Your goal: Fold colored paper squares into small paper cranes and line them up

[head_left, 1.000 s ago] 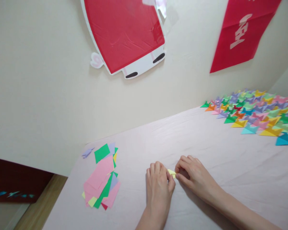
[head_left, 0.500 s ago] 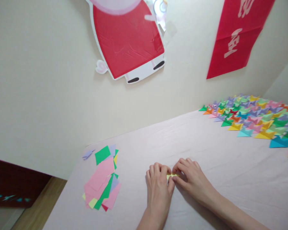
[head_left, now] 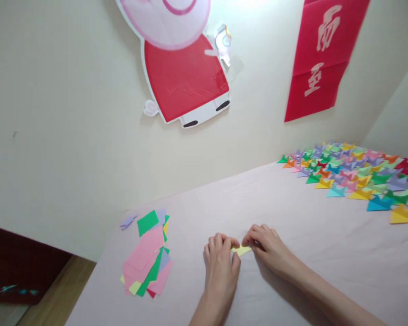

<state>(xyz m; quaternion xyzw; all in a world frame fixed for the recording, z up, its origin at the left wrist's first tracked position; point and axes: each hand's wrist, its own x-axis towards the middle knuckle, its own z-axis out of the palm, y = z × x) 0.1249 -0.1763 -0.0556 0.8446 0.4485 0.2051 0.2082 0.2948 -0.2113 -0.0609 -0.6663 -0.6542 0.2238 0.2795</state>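
Note:
A small folded piece of yellow paper (head_left: pixel 242 250) lies on the pale cloth-covered table, between my two hands. My left hand (head_left: pixel 222 258) pinches its left end between thumb and fingers. At its right end my right hand (head_left: pixel 267 244) has its fingertips closed on the paper; the right thumb is mostly hidden behind the hand. The paper's middle shows in the gap between the hands, while its ends are covered by fingertips.
Left of my hands lies a loose pile of coloured paper sheets (head_left: pixel 146 258), with a small folded purple piece (head_left: pixel 128 222) behind it. Rows of folded paper figures (head_left: pixel 360 181) stand at the back right. A wall with a red banner (head_left: pixel 323 63) and a cartoon cutout (head_left: pixel 187 77) rises behind.
My hands have drawn slightly apart, so more of the yellow paper shows between them. The camera view has tilted up a little.

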